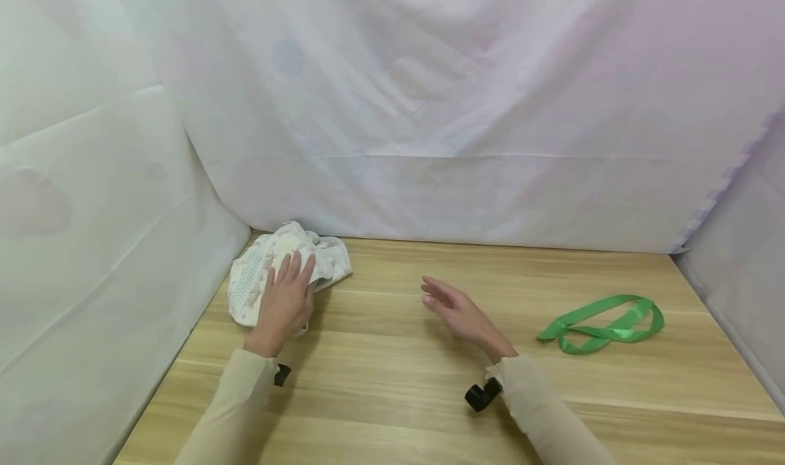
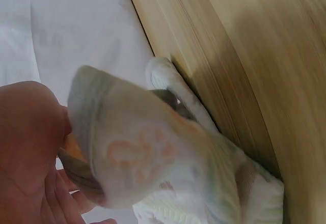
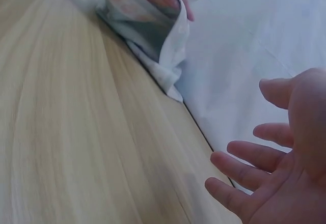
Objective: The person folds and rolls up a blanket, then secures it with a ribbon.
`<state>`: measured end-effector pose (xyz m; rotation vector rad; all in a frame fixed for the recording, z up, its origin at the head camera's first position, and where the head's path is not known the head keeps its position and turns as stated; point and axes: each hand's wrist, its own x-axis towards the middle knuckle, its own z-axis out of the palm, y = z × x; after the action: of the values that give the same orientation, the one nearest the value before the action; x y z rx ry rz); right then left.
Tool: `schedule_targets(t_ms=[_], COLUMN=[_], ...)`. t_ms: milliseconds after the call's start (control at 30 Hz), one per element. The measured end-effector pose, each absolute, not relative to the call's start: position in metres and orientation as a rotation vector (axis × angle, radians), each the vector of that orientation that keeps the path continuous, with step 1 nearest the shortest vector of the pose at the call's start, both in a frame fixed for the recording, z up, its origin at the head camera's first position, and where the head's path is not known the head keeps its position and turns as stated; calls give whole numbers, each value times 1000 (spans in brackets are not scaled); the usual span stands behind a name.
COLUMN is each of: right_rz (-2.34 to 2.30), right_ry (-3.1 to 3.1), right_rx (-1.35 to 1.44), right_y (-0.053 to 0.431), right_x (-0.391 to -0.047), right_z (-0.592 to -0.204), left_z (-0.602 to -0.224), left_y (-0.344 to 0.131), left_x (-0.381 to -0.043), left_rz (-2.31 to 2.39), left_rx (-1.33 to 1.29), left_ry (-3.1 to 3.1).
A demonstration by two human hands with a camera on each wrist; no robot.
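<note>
At the back left of the table lies a crumpled white cloth (image 1: 248, 284) with teal and pale prints. My left hand (image 1: 287, 306) rests over it with fingers extended. A raised flap of the cloth (image 2: 137, 147), with an orange print, stands by the left thumb in the left wrist view and hides part of the fingers. My right hand (image 1: 458, 313) hovers above the middle of the table, holding nothing. Its fingers (image 3: 244, 170) are spread and relaxed, apart from the cloth.
A loosely looped green ribbon (image 1: 607, 332) lies on the right side of the wooden table (image 1: 380, 383). White fabric hangs behind the table as a back wall (image 1: 466, 199), with side walls at left (image 1: 92, 247) and right (image 1: 736, 267).
</note>
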<state>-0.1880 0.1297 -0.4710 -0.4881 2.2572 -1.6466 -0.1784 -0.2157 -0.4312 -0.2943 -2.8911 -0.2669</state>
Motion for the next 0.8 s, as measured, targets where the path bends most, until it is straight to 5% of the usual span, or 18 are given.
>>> schedule_targets(t_ms=[800], right_rz=[-1933], right_ry=[1714], right_rx=[-296], right_y=[44], right_x=[-169], right_z=[-473], left_z=[-432], left_y=[-156], left_x=[-151], left_rz=[-362], left_rx=[-379], left_ry=[-2860])
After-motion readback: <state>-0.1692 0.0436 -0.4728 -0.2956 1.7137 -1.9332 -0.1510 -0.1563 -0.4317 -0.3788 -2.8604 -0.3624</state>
